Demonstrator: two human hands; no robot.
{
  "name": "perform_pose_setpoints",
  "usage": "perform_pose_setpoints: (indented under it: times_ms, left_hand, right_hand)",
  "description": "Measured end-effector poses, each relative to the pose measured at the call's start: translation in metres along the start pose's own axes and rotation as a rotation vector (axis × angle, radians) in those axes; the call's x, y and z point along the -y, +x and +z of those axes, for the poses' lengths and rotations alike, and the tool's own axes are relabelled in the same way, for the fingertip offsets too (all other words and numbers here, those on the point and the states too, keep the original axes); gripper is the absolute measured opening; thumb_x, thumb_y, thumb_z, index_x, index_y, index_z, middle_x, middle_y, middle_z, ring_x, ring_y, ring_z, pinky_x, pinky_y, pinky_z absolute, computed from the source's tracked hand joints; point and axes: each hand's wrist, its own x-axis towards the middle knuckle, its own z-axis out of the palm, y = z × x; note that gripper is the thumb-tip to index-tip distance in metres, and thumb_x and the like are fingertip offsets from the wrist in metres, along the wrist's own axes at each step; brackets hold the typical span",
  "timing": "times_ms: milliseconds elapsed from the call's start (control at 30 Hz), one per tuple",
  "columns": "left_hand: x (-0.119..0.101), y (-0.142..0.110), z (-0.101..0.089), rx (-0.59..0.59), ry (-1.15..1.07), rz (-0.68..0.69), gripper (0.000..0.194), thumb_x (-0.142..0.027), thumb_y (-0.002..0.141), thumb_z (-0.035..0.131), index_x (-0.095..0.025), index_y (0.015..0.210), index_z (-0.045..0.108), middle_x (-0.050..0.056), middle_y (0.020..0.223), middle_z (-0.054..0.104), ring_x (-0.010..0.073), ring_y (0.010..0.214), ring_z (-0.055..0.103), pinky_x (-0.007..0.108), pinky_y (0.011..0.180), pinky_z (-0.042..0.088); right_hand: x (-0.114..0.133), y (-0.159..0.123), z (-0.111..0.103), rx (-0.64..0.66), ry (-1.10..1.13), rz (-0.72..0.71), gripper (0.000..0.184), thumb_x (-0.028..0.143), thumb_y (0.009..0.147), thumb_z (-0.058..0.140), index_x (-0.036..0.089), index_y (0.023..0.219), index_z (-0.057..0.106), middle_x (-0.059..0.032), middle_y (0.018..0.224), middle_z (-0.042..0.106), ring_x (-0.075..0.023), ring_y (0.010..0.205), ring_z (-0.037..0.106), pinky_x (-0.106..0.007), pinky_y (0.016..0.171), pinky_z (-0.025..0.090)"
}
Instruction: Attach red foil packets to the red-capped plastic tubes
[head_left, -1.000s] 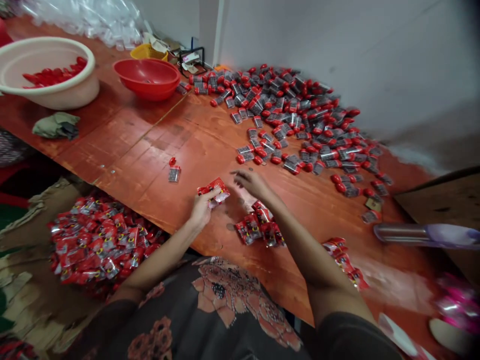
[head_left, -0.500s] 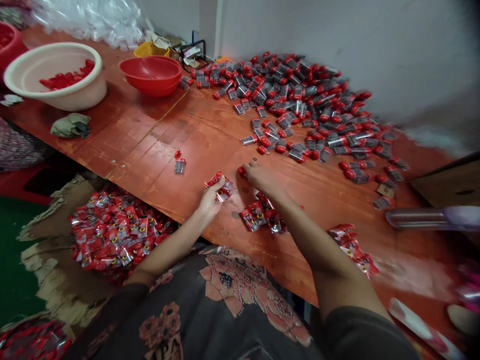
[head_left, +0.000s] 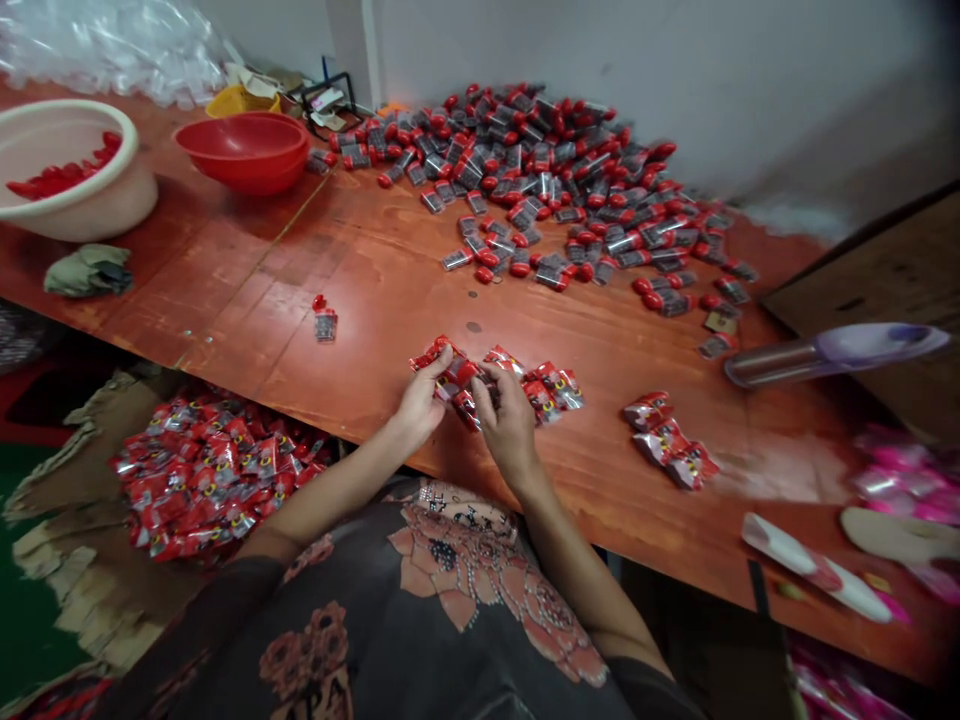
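Now hands came together, no longer apart: left hand [head_left: 420, 402] and right hand [head_left: 511, 425] both pinched red foil packet [head_left: 454, 376] over worktop [head_left: 375, 290], small packet cluster [head_left: 551, 392] lying just beside.

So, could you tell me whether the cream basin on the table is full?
The cream basin is partly filled: red pieces lie low, inner wall bare above.

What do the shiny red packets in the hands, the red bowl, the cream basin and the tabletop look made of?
The red packets look like thin plastic film, glossy and crinkled. The red bowl and cream basin look like smooth, seamless moulded plastic. The tabletop looks like varnished wood, probably plywood, with visible grain and a panel seam.
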Motion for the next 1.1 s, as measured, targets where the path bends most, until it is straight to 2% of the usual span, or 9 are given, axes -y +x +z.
perform_pose_setpoints:
  times_ms: [133, 267, 433, 500, 633, 767, 900, 1000, 1100]
  left_hand:
    - [0.012, -0.009, 0.008, -0.007, 0.049, 0.097, 0.032, -0.026, 0.055, 0.092, -0.012, 0.073, 0.069, 0.002, 0.069, 0.07, 0.0104, 0.057, 0.061, 0.024, 0.063, 0.051]
    - [0.021, -0.019, 0.012, 0.049, 0.093, 0.181, 0.037, -0.027, 0.048, 0.094, -0.013, 0.073, 0.071, 0.001, 0.072, 0.072, 0.0103, 0.06, 0.063, 0.023, 0.06, 0.051]
    - [0.029, -0.031, 0.011, 0.107, 0.214, 0.234, 0.037, -0.03, 0.048, 0.094, -0.015, 0.074, 0.072, -0.001, 0.071, 0.071, 0.0107, 0.059, 0.063, 0.024, 0.061, 0.053]
    - [0.031, -0.035, 0.01, 0.125, 0.274, 0.243, 0.037, -0.031, 0.048, 0.094, -0.015, 0.073, 0.072, 0.0, 0.071, 0.072, 0.0125, 0.06, 0.064, 0.026, 0.063, 0.054]
    - [0.031, -0.038, 0.007, 0.206, 0.398, 0.257, 0.034, -0.028, 0.048, 0.093, -0.015, 0.072, 0.073, 0.001, 0.072, 0.073, 0.0134, 0.062, 0.065, 0.027, 0.068, 0.054]
    - [0.027, -0.035, 0.001, 0.297, 0.471, 0.223, 0.036, -0.022, 0.047, 0.093, -0.015, 0.076, 0.074, 0.002, 0.077, 0.074, 0.0143, 0.067, 0.066, 0.027, 0.069, 0.054]
    - [0.023, -0.035, -0.003, 0.339, 0.534, 0.196, 0.044, -0.021, 0.044, 0.094, -0.016, 0.084, 0.073, 0.004, 0.082, 0.075, 0.0175, 0.072, 0.067, 0.029, 0.068, 0.054]
    - [0.024, -0.037, -0.001, 0.339, 0.519, 0.183, 0.045, -0.027, 0.049, 0.093, -0.017, 0.088, 0.073, 0.003, 0.08, 0.073, 0.0167, 0.069, 0.067, 0.027, 0.064, 0.053]
    - [0.028, -0.04, 0.002, 0.272, 0.443, 0.241, 0.035, -0.035, 0.056, 0.091, -0.016, 0.079, 0.072, 0.001, 0.072, 0.07, 0.0134, 0.062, 0.064, 0.025, 0.061, 0.052]
  right_hand:
    - [-0.004, -0.009, -0.015, 0.016, 0.105, 0.055, 0.023, 0.032, 0.095, 0.054, 0.03, 0.115, 0.067, -0.0054, 0.108, 0.069, -0.0208, 0.097, 0.065, -0.042, 0.088, 0.053]
    - [-0.005, -0.014, -0.031, 0.035, 0.207, 0.143, 0.02, 0.036, 0.091, 0.06, 0.027, 0.105, 0.072, -0.0039, 0.096, 0.068, -0.0184, 0.087, 0.065, -0.035, 0.075, 0.055]
    - [-0.011, -0.022, -0.035, -0.083, 0.319, 0.244, 0.026, 0.037, 0.09, 0.061, 0.025, 0.11, 0.07, -0.0038, 0.094, 0.067, -0.012, 0.065, 0.058, -0.027, 0.054, 0.049]
    - [-0.013, -0.025, -0.034, -0.124, 0.359, 0.269, 0.027, 0.038, 0.09, 0.062, 0.025, 0.112, 0.069, -0.0035, 0.095, 0.066, -0.0107, 0.061, 0.056, -0.027, 0.051, 0.048]
    - [-0.016, -0.032, -0.033, -0.15, 0.416, 0.27, 0.027, 0.037, 0.089, 0.063, 0.028, 0.113, 0.07, -0.0027, 0.094, 0.065, -0.0118, 0.066, 0.058, -0.029, 0.057, 0.053]
    - [-0.019, -0.033, -0.037, -0.094, 0.459, 0.291, 0.029, 0.036, 0.085, 0.067, 0.03, 0.114, 0.071, -0.0032, 0.098, 0.065, -0.013, 0.072, 0.061, -0.03, 0.062, 0.056]
    - [-0.022, -0.034, -0.042, -0.042, 0.544, 0.34, 0.03, 0.036, 0.083, 0.069, 0.03, 0.113, 0.071, -0.0033, 0.1, 0.066, -0.0135, 0.073, 0.062, -0.03, 0.059, 0.056]
    - [-0.022, -0.037, -0.042, -0.037, 0.523, 0.321, 0.029, 0.036, 0.084, 0.068, 0.03, 0.113, 0.071, -0.0028, 0.098, 0.065, -0.013, 0.071, 0.061, -0.03, 0.06, 0.056]
    - [-0.019, -0.04, -0.041, -0.063, 0.395, 0.23, 0.029, 0.035, 0.086, 0.067, 0.032, 0.115, 0.071, -0.0031, 0.1, 0.061, -0.0154, 0.08, 0.061, -0.034, 0.069, 0.057]
